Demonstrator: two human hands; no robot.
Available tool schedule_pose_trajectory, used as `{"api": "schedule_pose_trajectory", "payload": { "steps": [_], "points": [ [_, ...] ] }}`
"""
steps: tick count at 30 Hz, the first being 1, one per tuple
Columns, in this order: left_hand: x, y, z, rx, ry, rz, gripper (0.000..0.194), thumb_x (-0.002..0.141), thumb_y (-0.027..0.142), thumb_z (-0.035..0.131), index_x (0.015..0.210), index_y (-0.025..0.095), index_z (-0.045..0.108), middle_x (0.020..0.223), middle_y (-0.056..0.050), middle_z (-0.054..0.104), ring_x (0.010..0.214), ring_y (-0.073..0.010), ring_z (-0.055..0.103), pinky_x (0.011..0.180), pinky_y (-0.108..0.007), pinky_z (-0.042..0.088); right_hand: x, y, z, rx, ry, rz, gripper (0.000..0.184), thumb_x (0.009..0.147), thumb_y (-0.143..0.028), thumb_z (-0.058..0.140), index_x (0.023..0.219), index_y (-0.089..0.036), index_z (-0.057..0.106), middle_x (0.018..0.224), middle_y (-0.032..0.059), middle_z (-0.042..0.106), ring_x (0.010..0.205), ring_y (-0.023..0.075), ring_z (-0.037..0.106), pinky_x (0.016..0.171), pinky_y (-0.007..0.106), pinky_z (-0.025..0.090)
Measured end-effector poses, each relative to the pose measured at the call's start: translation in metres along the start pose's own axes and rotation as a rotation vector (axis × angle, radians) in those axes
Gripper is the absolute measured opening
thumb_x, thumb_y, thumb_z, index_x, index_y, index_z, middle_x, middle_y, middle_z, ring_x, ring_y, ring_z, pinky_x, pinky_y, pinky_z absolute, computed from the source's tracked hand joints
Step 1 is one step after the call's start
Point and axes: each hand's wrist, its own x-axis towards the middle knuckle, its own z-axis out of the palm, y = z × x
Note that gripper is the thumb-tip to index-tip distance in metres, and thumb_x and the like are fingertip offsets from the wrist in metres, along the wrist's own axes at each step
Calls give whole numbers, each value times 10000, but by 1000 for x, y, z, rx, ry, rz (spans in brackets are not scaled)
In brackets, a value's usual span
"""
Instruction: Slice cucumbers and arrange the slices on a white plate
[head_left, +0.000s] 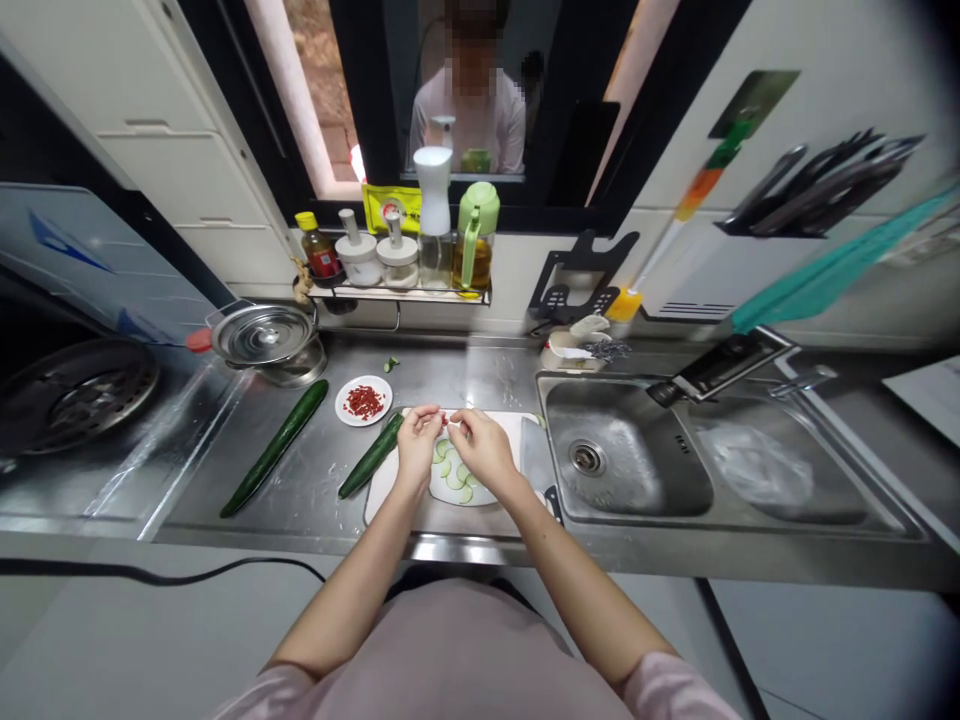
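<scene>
My left hand (418, 440) and my right hand (482, 450) meet over a white plate (491, 494), both with fingers curled and tips close together. A few small red pieces (445, 416), which look like goji berries, show at the fingertips. Curved pale green cucumber slices (457, 472) lie in an arrangement on the plate. The plate rests on a white cutting board (430, 518). Left of my left hand, a cut cucumber (371, 457) leans across the board's edge. Beyond it stands a small white dish (342, 408) of red berries (365, 402). A broad-bladed knife (535, 455) lies at the board's right side.
A whole cucumber (276, 447) lies farther left, near a lidded steel pot (264, 335). The sink (637, 470) is to the right, under a black faucet (720, 365). Seasoning bottles, including an oil bottle (475, 240), line a rack behind. Knives (825, 185) hang in a wall holder.
</scene>
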Motion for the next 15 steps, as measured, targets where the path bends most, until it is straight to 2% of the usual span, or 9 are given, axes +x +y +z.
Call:
{"api": "schedule_pose_trajectory", "payload": {
  "steps": [7,10,13,15],
  "points": [
    [-9,0,5,-6,-23,1,285,662,299,750,871,168,605,823,-17,645,788,-118,627,770,-255,483,-2,2,2,-79,-16,-43,162,900,-279,477,846,-218,617,834,18,623,786,150,568,703,242,379],
    [-9,-4,5,-23,-29,-28,302,660,310,752,881,173,597,811,-11,641,755,-109,621,739,-243,479,-1,3,3,-79,-14,-43,145,886,-250,482,816,-215,604,818,15,623,774,149,565,698,240,376],
    [3,-10,-3,-52,-12,-71,324,651,318,752,889,175,588,818,-17,647,721,-99,618,692,-225,472,0,3,2,-50,-11,-33,131,870,-235,490,804,-214,601,805,9,623,757,144,563,694,237,377],
    [22,-14,-15,-56,36,-76,341,639,311,752,903,174,585,840,-26,651,725,-99,623,678,-218,472,0,5,1,-15,-8,-24,142,870,-235,481,803,-213,604,799,7,624,753,141,565,696,234,380]
  ]
}}
